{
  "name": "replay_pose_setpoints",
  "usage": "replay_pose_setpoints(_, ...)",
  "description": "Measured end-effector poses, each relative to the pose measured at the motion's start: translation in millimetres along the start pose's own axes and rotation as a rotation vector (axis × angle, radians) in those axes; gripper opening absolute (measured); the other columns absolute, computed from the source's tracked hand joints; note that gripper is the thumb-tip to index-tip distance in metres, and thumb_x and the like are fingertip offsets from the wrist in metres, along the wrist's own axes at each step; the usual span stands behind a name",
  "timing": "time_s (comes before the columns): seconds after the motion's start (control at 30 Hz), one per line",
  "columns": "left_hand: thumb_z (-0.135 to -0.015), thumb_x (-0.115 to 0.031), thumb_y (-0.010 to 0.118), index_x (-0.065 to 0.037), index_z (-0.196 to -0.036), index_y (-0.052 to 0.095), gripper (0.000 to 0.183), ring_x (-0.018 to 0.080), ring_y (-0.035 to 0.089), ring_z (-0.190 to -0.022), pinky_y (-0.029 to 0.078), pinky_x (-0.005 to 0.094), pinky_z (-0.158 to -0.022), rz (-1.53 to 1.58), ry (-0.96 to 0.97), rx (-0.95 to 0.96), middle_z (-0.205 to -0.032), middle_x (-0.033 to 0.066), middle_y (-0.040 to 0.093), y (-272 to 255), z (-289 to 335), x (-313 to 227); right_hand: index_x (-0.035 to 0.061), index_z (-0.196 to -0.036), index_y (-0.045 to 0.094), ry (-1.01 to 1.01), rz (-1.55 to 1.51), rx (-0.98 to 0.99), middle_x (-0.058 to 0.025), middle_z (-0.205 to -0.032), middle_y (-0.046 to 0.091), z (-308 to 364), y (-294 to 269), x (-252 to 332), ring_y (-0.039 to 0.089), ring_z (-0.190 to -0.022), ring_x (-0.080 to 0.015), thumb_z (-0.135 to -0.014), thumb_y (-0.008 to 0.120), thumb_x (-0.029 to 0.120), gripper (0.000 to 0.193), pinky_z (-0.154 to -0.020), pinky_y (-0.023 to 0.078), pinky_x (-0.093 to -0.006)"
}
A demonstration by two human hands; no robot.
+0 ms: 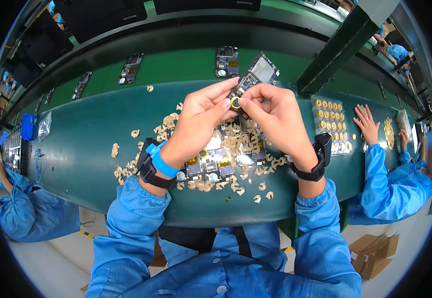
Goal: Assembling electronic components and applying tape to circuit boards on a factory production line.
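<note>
A dark circuit board (260,69) with a silver shield plate is held up at a tilt over the bench. My left hand (198,116) grips its lower left edge between thumb and fingers. At the board's near end sits a round coin cell (235,103) with a yellow rim. My right hand (278,116) is closed beside it, thumb and forefinger pinched at the cell's right side; its other fingers curl behind. Below both hands lie several more circuit boards (210,164), partly covered by a loose heap of small cream C-shaped pieces (236,141).
A clear tray of yellow-rimmed coin cells (331,119) lies right of my hands. More boards (130,68) rest on the green conveyor beyond. A green post (332,54) rises at the far right. Co-workers in blue sit on both sides; one's hand (366,124) rests near the tray.
</note>
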State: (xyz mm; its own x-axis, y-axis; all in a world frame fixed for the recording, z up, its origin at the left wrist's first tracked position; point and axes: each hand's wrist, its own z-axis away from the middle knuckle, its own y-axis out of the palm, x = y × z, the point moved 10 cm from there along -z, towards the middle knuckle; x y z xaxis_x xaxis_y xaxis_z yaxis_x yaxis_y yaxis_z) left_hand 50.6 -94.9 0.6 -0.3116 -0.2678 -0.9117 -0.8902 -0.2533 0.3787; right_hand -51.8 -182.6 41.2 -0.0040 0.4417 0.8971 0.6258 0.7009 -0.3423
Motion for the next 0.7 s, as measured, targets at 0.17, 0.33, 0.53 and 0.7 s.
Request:
replay_pose_setpoints(0.17, -0.106, -0.004, 0.052, 0.006, -0.153, 0.043, 0.049, 0.0187, 0.065, -0.124, 0.055, 0.0294, -0.102, -0.058, -0.005, -0.008, -0.140, 0.0174, 0.063, -4.5, -1.1, 2.0, -0.0072, -0.097, 0.068, 0.052, -0.139, 0.069, 0.0001, -0.077, 0.066, -0.2, 2.6, 2.0, 0.058, -0.067, -0.0030, -0.098, 0.067, 0.008, 0.015, -0.058, 0.047, -0.0220)
replay_pose_setpoints(0.33, -0.106, -0.003, 0.052, 0.003, -0.153, 0.046, 0.047, 0.0132, 0.063, -0.118, 0.054, 0.0274, -0.098, -0.096, -0.021, 0.002, -0.140, 0.0126, 0.063, -3.8, -0.8, 2.8, -0.0073, -0.097, 0.067, 0.057, -0.099, 0.079, -0.0008, -0.079, 0.067, -0.4, 2.6, 1.1, 0.061, -0.070, -0.0034, -0.099, 0.067, 0.007, 0.015, -0.061, 0.050, -0.0223)
replay_pose_setpoints(0.53, -0.107, -0.005, 0.051, 0.005, -0.153, 0.043, 0.048, 0.0184, 0.064, -0.125, 0.055, 0.0293, -0.103, -0.118, -0.014, 0.015, -0.142, 0.0173, 0.061, -0.1, 0.1, -0.8, -0.0078, -0.096, 0.068, 0.033, -0.046, 0.082, -0.0026, -0.076, 0.068, -1.3, 1.8, 4.1, 0.062, -0.069, -0.0047, -0.097, 0.067, 0.006, 0.014, -0.061, 0.051, -0.0240)
replay_pose_setpoints(0.7, -0.106, -0.004, 0.051, 0.005, -0.153, 0.043, 0.048, 0.0184, 0.063, -0.126, 0.054, 0.0289, -0.103, -0.138, -0.041, 0.020, -0.143, 0.0175, 0.061, 2.1, 1.2, -1.6, -0.0076, -0.094, 0.068, 0.026, 0.015, 0.087, -0.0039, -0.075, 0.069, -1.6, -0.4, 5.0, 0.063, -0.067, -0.0062, -0.097, 0.068, 0.005, 0.013, -0.060, 0.052, -0.0245)
